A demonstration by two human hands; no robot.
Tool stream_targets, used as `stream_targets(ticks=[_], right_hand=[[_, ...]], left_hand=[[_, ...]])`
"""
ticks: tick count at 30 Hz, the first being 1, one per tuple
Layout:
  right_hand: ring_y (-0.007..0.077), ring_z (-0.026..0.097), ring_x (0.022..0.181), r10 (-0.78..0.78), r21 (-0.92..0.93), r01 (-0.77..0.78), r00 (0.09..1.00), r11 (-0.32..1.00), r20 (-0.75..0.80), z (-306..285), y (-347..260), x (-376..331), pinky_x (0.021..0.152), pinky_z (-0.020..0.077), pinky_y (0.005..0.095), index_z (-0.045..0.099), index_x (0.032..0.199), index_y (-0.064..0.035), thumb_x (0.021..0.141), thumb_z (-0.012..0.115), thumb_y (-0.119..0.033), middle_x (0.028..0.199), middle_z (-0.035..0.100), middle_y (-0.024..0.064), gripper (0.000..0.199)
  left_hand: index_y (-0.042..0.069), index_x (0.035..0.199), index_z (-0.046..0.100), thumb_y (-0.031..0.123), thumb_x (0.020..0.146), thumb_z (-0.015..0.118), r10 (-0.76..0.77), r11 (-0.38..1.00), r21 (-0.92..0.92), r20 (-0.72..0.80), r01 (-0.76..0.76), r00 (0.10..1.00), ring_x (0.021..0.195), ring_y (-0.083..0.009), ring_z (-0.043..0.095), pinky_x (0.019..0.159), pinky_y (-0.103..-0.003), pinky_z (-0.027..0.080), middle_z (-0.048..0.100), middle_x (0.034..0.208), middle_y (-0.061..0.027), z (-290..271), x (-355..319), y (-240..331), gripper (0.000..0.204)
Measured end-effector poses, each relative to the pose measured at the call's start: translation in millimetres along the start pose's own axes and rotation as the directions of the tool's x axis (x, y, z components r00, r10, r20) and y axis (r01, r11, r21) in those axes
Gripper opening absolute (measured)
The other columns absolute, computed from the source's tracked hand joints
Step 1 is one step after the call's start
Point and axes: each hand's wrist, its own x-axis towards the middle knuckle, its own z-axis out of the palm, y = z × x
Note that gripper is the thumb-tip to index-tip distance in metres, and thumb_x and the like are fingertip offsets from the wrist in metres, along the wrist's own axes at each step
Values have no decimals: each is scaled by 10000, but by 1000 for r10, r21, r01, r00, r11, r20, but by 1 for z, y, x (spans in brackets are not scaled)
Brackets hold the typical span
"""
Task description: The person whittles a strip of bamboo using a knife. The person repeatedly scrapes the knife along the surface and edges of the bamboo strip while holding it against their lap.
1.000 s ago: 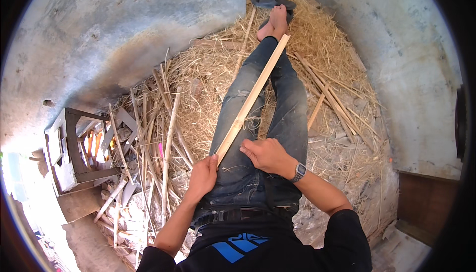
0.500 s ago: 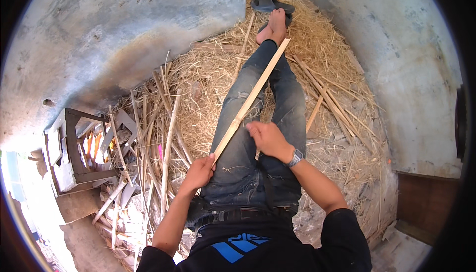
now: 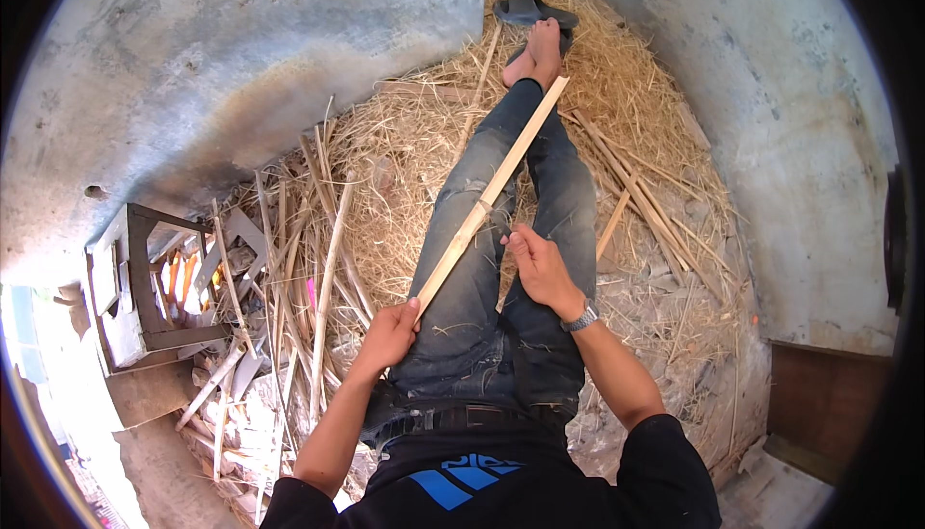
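I sit on straw with both legs stretched out in blue jeans (image 3: 462,336). A long pale bamboo strip (image 3: 501,177) lies along my left leg, running from my lap toward my bare feet (image 3: 535,52). My left hand (image 3: 390,331) is shut on the strip's near end. My right hand (image 3: 538,264), with a watch on its wrist, rests on my right thigh just right of the strip, fingers curled. Whether it holds anything is hidden.
Straw (image 3: 405,163) covers the ground between grey concrete walls (image 3: 241,66). Several loose bamboo slats (image 3: 323,298) lie to my left, more (image 3: 636,192) to my right. A small wooden frame with tools (image 3: 145,278) stands at the left. Dark sandals (image 3: 535,11) lie past my feet.
My right hand has slid forward along my thigh, closer to the strip. The left hand and the strip have barely shifted.
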Motion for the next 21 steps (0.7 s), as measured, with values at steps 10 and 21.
stream_targets(ticks=[10, 21], right_hand=[[453, 609, 636, -112, -161, 112, 994, 980, 13, 16, -5, -16, 604, 471, 503, 559, 865, -10, 1082, 554, -331, 668, 601, 224, 388], [474, 563, 626, 8, -176, -13, 1000, 984, -24, 36, 5, -4, 600, 424, 509, 587, 762, 38, 1102, 488, -414, 638, 536, 272, 575]], left_hand=[[97, 763, 550, 521, 1114, 460, -70, 989, -128, 79, 80, 994, 419, -72, 363, 423, -256, 272, 436, 526, 40, -4, -4, 11, 558], [80, 769, 575, 523, 1112, 464, -6, 999, -33, 11, 6, 1000, 453, -79, 393, 451, -265, 300, 469, 553, 30, -1, 0, 2, 570]])
